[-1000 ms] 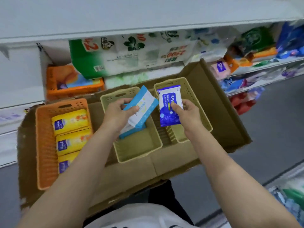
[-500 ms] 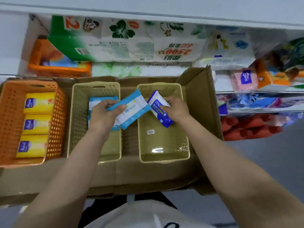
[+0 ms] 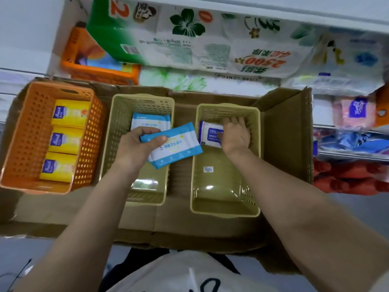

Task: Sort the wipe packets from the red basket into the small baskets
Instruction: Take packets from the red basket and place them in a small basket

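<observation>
My left hand grips a light blue and white wipe packet over the middle beige basket, where another light blue packet lies at the far end. My right hand is down inside the right beige basket, fingers over a dark blue 75% alcohol wipe packet that lies on the basket floor at the far end. The orange basket on the left holds three yellow packets. The red basket is out of view.
All three baskets sit in a shallow cardboard box held in front of a shelf. Large tissue packs and an orange pack fill the shelf behind. More packaged goods lie on shelves at the right.
My right hand has lowered the dark blue packet from above into the far end of the right basket. My left hand has kept the light blue packet over the middle basket.
</observation>
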Available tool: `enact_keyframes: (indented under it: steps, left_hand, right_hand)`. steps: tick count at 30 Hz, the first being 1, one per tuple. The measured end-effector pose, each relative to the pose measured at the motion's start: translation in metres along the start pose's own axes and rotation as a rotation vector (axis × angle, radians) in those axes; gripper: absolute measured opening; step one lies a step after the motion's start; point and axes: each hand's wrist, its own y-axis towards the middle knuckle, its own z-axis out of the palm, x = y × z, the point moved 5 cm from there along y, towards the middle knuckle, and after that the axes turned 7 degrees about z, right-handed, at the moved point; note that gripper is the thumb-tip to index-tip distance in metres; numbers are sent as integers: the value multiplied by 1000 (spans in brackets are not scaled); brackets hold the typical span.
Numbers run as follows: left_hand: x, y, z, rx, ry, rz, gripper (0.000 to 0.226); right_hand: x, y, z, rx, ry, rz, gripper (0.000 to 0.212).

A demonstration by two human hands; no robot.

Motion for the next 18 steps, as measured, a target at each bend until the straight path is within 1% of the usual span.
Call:
enact_keyframes:
  steps: [2, 3, 5, 8, 9, 11, 12, 13, 14, 15, 16, 17, 18]
  left_hand:
    - [1, 0, -2, 9, -15, -12, 29]
    - [2, 0, -3, 11, -12, -17, 29]
    - [1, 0, -5, 18, -3, -22, 29]
    - [0, 1, -9, 42, -20, -27, 29]
    - [-1, 2, -11, 57, -25, -27, 30]
    - [-3, 3, -14, 91, -30, -34, 32]
    - [-4, 4, -16, 108, -36, -40, 33]
    - [-4, 5, -19, 123, -36, -48, 33]
    - [-5, 7, -23, 135, -28, -47, 33]
    - [-6, 8, -27, 146, -26, -36, 33]
    - [-8, 9, -31, 161, -33, -17, 34]
    - [-9, 10, -36, 179, -49, 2, 33]
    - [-10, 11, -41, 201, -62, 28, 31]
  right_hand:
    - [-1, -6, 3, -65, 17, 21, 47]
    - [-2, -8, 6, -70, 44, 21, 48]
    - [-6, -10, 14, -20, 113, -2, 47]
    - [-8, -13, 15, 119, 219, -10, 43]
    - [-6, -14, 8, 113, 279, 5, 39]
    - [5, -21, -24, -22, 461, 68, 35]
    - [15, -29, -44, -99, 579, 65, 33]
    - [28, -40, -63, -123, 723, 40, 30]
    - [47, -53, -79, -60, 854, -10, 30]
    - [69, -68, -91, 71, 912, -83, 33]
    - [91, -82, -95, 220, 866, -163, 38]
    - [109, -94, -92, 337, 753, -232, 44]
    - [123, -102, -86, 406, 635, -278, 47]
